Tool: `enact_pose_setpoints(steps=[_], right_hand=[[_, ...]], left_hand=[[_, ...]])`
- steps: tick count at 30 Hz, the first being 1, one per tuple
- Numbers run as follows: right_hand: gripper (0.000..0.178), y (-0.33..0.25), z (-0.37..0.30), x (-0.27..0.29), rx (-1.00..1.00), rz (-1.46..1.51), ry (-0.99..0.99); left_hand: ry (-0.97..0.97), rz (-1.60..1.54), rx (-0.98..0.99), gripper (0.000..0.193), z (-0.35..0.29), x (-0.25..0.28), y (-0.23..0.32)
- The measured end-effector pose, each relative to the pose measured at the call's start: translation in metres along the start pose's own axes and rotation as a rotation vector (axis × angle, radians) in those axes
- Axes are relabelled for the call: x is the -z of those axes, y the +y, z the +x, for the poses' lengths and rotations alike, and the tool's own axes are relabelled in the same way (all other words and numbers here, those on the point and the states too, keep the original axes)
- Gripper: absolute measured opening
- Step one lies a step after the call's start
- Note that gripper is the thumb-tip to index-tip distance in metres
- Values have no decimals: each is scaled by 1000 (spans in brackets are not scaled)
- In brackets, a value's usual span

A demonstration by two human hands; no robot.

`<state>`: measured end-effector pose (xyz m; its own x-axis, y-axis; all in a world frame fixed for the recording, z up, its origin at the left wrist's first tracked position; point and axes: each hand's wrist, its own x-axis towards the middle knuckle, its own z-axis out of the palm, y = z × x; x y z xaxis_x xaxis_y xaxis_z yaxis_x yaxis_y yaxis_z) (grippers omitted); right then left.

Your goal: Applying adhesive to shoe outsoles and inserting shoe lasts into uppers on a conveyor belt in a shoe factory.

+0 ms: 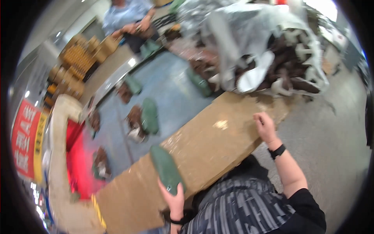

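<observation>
A green shoe last point(165, 165) rests sole side up over the cardboard in front of me, slanting away to the left. My left hand point(174, 201) grips its near end, thumb on one side and fingers on the other. Above the right part of the cardboard point(210, 142), my right hand point(265, 126) is curled closed, and nothing shows in it. Beyond the last, brown shoe uppers point(135, 117) lie beside green lasts point(149, 116) on a blue-grey conveyor belt point(171, 82).
A big clear plastic bag point(226, 43) spills brown uppers point(288, 66) and a pale sole-shaped piece point(255, 74) at the far right. Left, the belt meets a red-lit opening point(80, 167). A seated person point(130, 23) works across the belt; stacked cartons point(76, 54) stand behind.
</observation>
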<state>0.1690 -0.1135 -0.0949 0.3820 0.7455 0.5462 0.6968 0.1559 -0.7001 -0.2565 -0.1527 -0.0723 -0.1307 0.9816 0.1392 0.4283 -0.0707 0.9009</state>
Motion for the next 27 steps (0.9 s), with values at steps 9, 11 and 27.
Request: enact_pose_setpoints(steps=[9,11,27], right_hand=[[40,13,66,107,-156,-405,488],[49,21,87,108,-234,-515,465],[42,14,101,138,-476,-1,181]], left_hand=[[-117,90,-33,83,3,-19,38],[-137,80,-49,83,6,-28,39],[-56,215,-162,85,7,-42,13]])
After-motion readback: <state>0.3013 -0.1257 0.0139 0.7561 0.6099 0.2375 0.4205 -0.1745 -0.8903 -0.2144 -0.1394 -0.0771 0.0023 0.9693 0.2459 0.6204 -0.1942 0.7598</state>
